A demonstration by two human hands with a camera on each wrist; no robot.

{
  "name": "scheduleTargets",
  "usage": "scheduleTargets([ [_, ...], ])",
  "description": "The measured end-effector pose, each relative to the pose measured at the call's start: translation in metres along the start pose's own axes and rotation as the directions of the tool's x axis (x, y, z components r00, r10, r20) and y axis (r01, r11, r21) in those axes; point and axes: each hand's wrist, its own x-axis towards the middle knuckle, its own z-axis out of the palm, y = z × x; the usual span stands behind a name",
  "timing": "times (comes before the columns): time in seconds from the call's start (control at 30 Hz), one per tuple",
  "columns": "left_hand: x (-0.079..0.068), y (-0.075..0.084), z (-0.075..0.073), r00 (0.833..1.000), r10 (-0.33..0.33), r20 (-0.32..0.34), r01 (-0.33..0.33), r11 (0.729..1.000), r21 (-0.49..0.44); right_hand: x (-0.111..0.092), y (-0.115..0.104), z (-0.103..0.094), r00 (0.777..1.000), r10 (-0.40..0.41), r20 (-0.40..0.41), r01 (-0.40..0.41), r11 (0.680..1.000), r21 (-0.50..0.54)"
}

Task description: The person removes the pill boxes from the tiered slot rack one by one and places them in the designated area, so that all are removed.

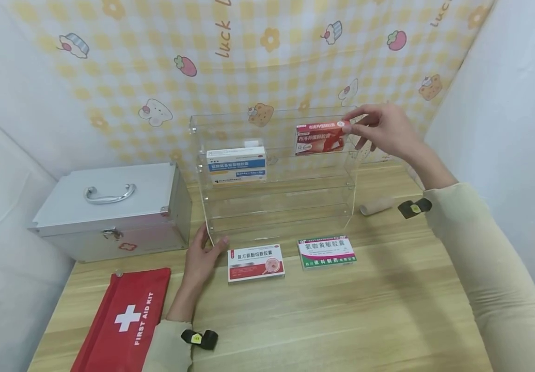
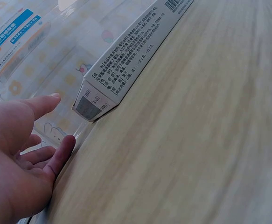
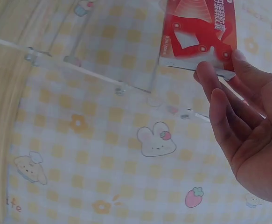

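Note:
A red medicine box (image 1: 319, 138) stands on the top tier of a clear stepped display rack (image 1: 277, 211). My right hand (image 1: 385, 129) pinches its right end between thumb and fingers. In the right wrist view the red medicine box (image 3: 198, 35) shows its lower edge against the fingertips of the right hand (image 3: 252, 126). My left hand (image 1: 201, 258) holds the rack's lower left corner, thumb in front and fingers at the side. In the left wrist view the left hand (image 2: 24, 154) lies beside the end of a white-and-red medicine box (image 2: 126, 60).
A blue-and-white medicine box (image 1: 236, 166) stands on the rack's left. In front lie the white-and-red box (image 1: 255, 262) and a green-and-white box (image 1: 327, 252). Left are a silver case (image 1: 109, 206) and a red first aid pouch (image 1: 130, 315). A pale tube (image 1: 376, 205) lies right.

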Motion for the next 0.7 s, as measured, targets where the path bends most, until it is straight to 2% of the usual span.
scheduleTargets([
  [0.43,-0.002,-0.001,0.002,1.000,-0.010,0.004,0.010,1.000,0.026,-0.013,-0.009,-0.010,0.998,0.014,-0.064,-0.010,0.998,0.055],
  [0.7,0.000,0.001,0.002,1.000,-0.006,0.009,0.006,1.000,0.026,-0.034,-0.014,-0.015,0.997,-0.059,-0.042,0.059,0.998,0.003],
])
